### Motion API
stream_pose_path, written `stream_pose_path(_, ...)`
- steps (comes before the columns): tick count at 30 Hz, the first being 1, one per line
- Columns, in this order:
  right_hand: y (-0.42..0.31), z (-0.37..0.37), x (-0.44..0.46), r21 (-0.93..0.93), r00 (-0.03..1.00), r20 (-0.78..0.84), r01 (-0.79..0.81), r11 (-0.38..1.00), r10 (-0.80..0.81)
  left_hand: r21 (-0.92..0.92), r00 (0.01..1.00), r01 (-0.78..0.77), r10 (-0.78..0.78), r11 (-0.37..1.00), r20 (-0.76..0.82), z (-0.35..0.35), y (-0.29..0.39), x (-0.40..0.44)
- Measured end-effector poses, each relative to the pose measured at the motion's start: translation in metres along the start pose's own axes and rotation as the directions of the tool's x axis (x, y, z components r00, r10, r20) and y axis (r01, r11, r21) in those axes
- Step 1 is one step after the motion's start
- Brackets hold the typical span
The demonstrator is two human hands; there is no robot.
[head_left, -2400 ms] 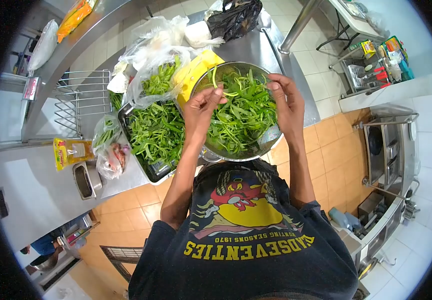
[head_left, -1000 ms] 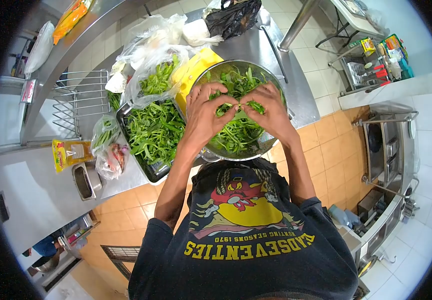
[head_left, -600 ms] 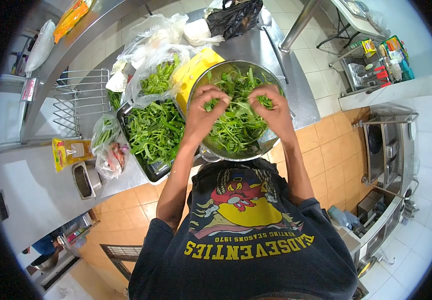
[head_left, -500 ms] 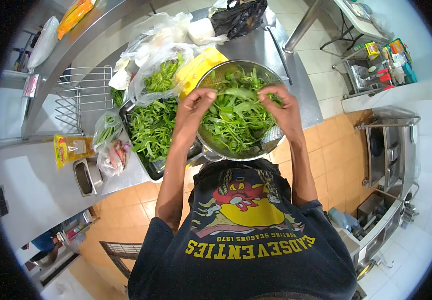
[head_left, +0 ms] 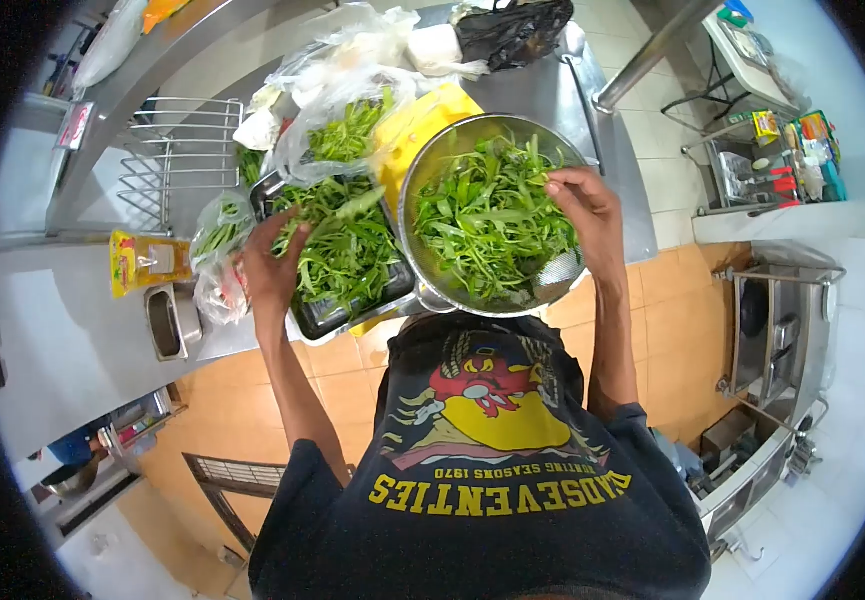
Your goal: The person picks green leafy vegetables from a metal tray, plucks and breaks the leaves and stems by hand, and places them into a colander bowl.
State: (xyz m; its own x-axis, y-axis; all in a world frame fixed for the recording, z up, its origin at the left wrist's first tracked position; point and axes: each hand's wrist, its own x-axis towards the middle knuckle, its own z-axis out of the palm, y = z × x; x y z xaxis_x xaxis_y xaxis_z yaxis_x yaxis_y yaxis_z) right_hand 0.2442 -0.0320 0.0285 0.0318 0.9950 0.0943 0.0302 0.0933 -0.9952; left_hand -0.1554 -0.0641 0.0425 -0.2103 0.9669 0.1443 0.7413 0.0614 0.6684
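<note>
Leafy greens (head_left: 482, 215) fill a round metal strainer (head_left: 557, 270) in front of a person in a dark printed T-shirt (head_left: 492, 440); at the strainer's far right rim, the right hand (head_left: 592, 218) is poised with thumb and fingers (head_left: 570, 178) pinching a thin green piece (head_left: 547, 180); to the left, a second heap of greens (head_left: 347, 255) lies in a dark rectangular tray (head_left: 324, 320) just beside the strainer, with the left hand (head_left: 274, 268) at the tray's left edge, its fingers curled by the leaves, though whether they are spread or pinching a stem cannot be told; a yellow object (head_left: 424, 130) sits behind, between the strainer and a clear plastic bag (head_left: 297, 150) of more greens; a black plastic bag (head_left: 522, 38) lies farther back on the metal desk (head_left: 634, 218), near a long-handled utensil (head_left: 584, 105); at far left are a wire rack (head_left: 187, 143), a yellow packet (head_left: 149, 263) and a small steel container (head_left: 188, 318), the packet near a knotted clear bag (head_left: 222, 285).
</note>
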Motion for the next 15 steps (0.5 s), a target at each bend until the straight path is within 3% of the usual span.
stream_pose_path(1,-0.001,0.001,0.000,0.016,0.999,-0.003,-0.033,0.999,0.033,0.044,0.998,-0.050,0.052,0.998,-0.042,0.003,-0.003,0.003)
stream_pose_path(4,0.002,0.001,0.001,0.037,0.997,-0.016,-0.081,0.996,0.082,-0.058,0.999,-0.027,0.025,0.998,-0.036,0.021,0.006,0.005)
stream_pose_path(5,0.001,0.002,0.000,0.059,0.994,-0.013,-0.104,0.993,0.105,-0.177,0.998,-0.064,0.058,0.982,-0.035,0.035,0.006,0.006)
stream_pose_path(10,0.006,0.003,-0.003,0.130,0.996,0.003,-0.085,0.988,0.085,-0.352,0.973,-0.179,0.219,0.919,0.077,0.088,0.077,0.004)
stream_pose_path(13,-0.005,0.006,-0.008,0.100,0.994,-0.005,-0.111,0.989,0.113,-0.438,0.952,-0.208,0.284,0.875,0.115,0.105,0.114,0.002)
stream_pose_path(15,-0.001,0.004,-0.010,-0.028,0.999,-0.011,-0.042,0.999,0.042,-0.474,0.936,-0.213,0.318,0.854,0.153,0.116,0.129,0.001)
